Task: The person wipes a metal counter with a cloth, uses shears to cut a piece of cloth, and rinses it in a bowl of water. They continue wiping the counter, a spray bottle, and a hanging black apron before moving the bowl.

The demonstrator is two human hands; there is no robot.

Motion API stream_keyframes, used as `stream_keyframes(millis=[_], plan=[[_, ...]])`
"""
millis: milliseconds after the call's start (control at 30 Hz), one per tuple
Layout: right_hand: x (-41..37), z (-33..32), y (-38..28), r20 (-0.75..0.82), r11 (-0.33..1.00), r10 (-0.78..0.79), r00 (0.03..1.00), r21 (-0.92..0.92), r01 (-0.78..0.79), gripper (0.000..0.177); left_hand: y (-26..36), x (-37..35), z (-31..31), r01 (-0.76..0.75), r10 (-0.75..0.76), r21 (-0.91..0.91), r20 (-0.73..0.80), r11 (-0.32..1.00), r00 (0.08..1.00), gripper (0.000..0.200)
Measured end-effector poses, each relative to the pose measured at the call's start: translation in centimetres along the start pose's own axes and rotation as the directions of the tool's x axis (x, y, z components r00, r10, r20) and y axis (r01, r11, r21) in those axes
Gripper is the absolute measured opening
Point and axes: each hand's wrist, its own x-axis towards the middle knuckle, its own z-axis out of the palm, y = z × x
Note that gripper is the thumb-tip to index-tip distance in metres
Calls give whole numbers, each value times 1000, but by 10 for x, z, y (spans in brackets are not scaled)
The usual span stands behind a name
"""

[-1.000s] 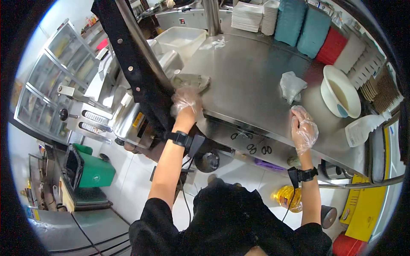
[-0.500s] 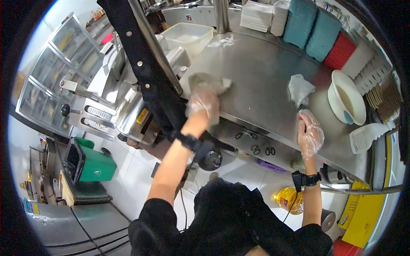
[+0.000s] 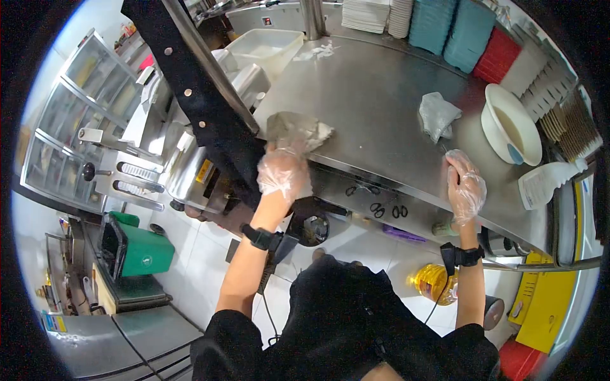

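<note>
My left hand (image 3: 283, 173), in a clear plastic glove, is closed on a crumpled grey cloth (image 3: 296, 129) at the left front edge of the steel table (image 3: 356, 105). The cloth lies bunched on the tabletop beyond my knuckles. Also gloved, my right hand (image 3: 467, 187) rests at the front edge on the right, its fingers partly bent and slightly apart, with nothing visible in it. Just beyond it sits a crumpled translucent plastic bag (image 3: 438, 117), separate from the hand. A thin dark item pokes out under the bag, too small to name.
A white basin (image 3: 489, 130) of cloudy liquid and a white spray bottle (image 3: 548, 183) stand at right. Stacked teal trays (image 3: 433, 25) line the back. A plastic tub (image 3: 264, 46) is back left. Scissors (image 3: 377, 210) lie on the lower shelf; a black post (image 3: 190, 95) stands left.
My left hand has drawn back toward the front edge with the cloth. My right hand has shifted slightly to the right, away from the plastic bag. The whole view has tilted a little.
</note>
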Motion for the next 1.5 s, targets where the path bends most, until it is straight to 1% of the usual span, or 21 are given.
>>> stream_keyframes(millis=[100,167,200,233,300,400,433,467,567,633,700,800,900,1000,1033,1100,1167,1200,1300,1367,1500], plan=[[-11,-12,21,55,994,103,993,-41,-101,23,5,6,-10,116,-136,97,237,988,962,53],[-15,-17,23,28,989,144,989,-31,-143,23,11,2,5,116,-126,149,61,982,990,58],[-15,-19,22,0,983,181,984,-15,-181,24,17,-2,16,-41,55,195,-71,980,996,55],[-13,-22,18,13,982,188,982,-18,-187,28,29,-10,64,45,-44,215,-11,976,999,52],[-8,-27,-4,-8,989,148,989,5,-148,30,76,-21,84,-84,63,-116,-176,990,982,49],[-12,-18,-42,21,954,81,996,287,-84,44,126,-20,-15,-155,157,-132,4,979,988,49],[-16,-8,-54,38,908,78,996,411,-87,47,131,-18,-27,-141,155,-363,9,921,988,48],[-22,0,-72,113,708,138,984,683,-178,58,132,-17,-29,-127,126,-453,-34,882,991,48],[-33,2,-108,339,289,151,929,883,-369,72,136,-19,-29,-89,-26,-676,-158,732,987,46],[-35,5,-115,425,196,144,894,873,-447,77,142,-19,-54,-99,-69,-794,-175,600,982,41],[-28,2,-115,496,-81,132,859,869,-489,90,155,-24,-49,-194,-18,-846,-233,497,972,44],[-47,31,-90,386,193,112,916,896,-401,75,167,-25,-57,-167,135,-968,-143,190,980,49],[-23,11,-94,388,167,295,873,879,-447,50,172,-28,-57,-169,165,-978,-148,125,975,54],[-15,-4,-78,144,713,179,973,662,-229,50,164,-34,-59,-299,160,-888,-258,351,953,59],[-8,-7,-78,243,589,306,920,711,-384,50,157,-35,-59,-359,166,-791,-319,496,933,59],[15,-22,-90,420,242,534,734,755,-609,56,141,-39,-49,-284,70,-835,-286,470,956,49],[33,-33,-97,136,887,157,978,417,-201,66,122,-46,-32,-172,-41,-879,-212,445,976,40],[40,-30,-97,-14,975,-150,989,165,150,73,112,-50,-25,-113,-64,-882,-160,458,985,40],[27,-4,-93,299,975,-212,930,5,221,76,77,-64,-12,64,-153,-845,-21,531,988,39],[19,20,-96,222,937,-343,913,13,349,74,57,-74,0,130,-250,-841,-7,525,968,39],[31,37,-139,376,885,-412,830,-51,462,70,28,-85,5,250,-429,-885,65,392,901,32]])
